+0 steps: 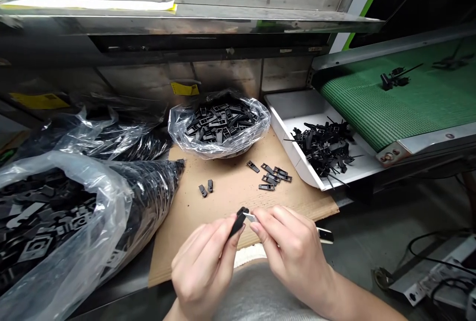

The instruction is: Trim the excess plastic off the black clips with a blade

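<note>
We hold a small black plastic part in the fingers of our left hand, closed tightly on it. Our right hand is pinched narrow around a small blade, whose tip touches the top end of the part. Both hands are over the near edge of the cardboard sheet, which we take as our landmark.

On the sheet, the middle is mostly bare, so there is open room in front of the hands. Two small black clips lie left of the centre, close together. About six flat black pieces lie right of the centre, some touching. At the far edge of the sheet one clear bag stands open, full of black parts. Left of the sheet two more big plastic bags press against its edge. Right of the sheet one white tray holds a tangled heap of black parts, and beyond it runs one green conveyor belt with a few pieces on it.
</note>
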The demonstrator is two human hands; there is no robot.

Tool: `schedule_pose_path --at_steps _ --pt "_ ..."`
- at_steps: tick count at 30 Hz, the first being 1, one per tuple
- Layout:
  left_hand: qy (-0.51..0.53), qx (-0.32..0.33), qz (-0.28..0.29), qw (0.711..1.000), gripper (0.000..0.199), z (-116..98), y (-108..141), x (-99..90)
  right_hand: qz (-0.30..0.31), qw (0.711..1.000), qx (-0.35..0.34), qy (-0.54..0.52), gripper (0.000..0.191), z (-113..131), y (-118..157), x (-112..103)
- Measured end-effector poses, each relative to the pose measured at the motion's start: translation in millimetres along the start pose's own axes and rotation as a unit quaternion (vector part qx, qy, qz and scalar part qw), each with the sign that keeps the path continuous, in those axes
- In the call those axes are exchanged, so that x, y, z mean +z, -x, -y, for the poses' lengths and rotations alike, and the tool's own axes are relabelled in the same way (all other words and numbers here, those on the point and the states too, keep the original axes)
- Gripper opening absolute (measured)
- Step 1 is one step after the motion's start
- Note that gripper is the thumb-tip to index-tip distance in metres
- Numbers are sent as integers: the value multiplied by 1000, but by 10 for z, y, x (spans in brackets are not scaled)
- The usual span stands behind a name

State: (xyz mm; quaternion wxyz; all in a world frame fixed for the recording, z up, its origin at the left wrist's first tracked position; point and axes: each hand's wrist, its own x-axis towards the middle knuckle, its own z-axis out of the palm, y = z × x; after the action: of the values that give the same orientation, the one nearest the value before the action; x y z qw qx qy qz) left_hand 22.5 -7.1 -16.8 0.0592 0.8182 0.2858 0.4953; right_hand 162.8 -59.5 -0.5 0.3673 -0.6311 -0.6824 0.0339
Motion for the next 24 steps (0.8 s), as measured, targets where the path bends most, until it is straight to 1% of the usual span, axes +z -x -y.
schedule_pose_path --at_steps 6,9,18,24 --pt "3 0 4 1000 22 10 16 -2 19 1000 8 1 22 3 10 -24" --pt "-3 6 4 1000 23 32 44 -2 24 1000 16 12 24 -8 1 -2" --pt "12 0 10 1000 22 92 68 59 -10 999 33 15 25 -96 12 147" --pt "-3 4 10 1000 23 128 75 83 -19 999 18 29 26 -132 -11 171"
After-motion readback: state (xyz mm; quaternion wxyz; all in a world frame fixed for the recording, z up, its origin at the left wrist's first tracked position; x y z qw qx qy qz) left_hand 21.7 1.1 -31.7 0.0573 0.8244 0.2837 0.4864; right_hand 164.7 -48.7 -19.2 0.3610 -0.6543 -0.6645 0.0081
